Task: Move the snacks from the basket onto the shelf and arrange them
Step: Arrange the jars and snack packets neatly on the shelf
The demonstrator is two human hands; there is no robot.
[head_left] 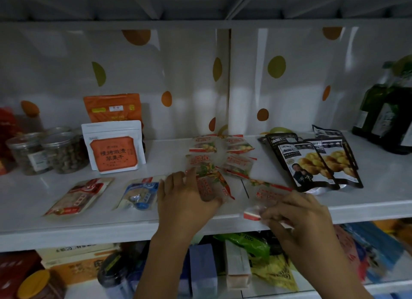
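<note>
On the white shelf [379, 187] lie several small clear snack packets with red edges [223, 151] in two columns near the middle. My left hand [185, 198] rests on the shelf and grips one such packet [209, 187] by its left side. My right hand [298, 218] pinches another red-edged packet [267, 196] at the shelf's front edge, with its near end [252, 215] hanging over the lip. The basket is out of view.
Black chestnut bags [312, 162] lie to the right, dark green bottles [385, 120] at the far right. At the left stand two orange pouches [113, 147] and nut jars [49, 153]; two flat packs [78, 196] lie in front. A crowded lower shelf [223, 267] sits below.
</note>
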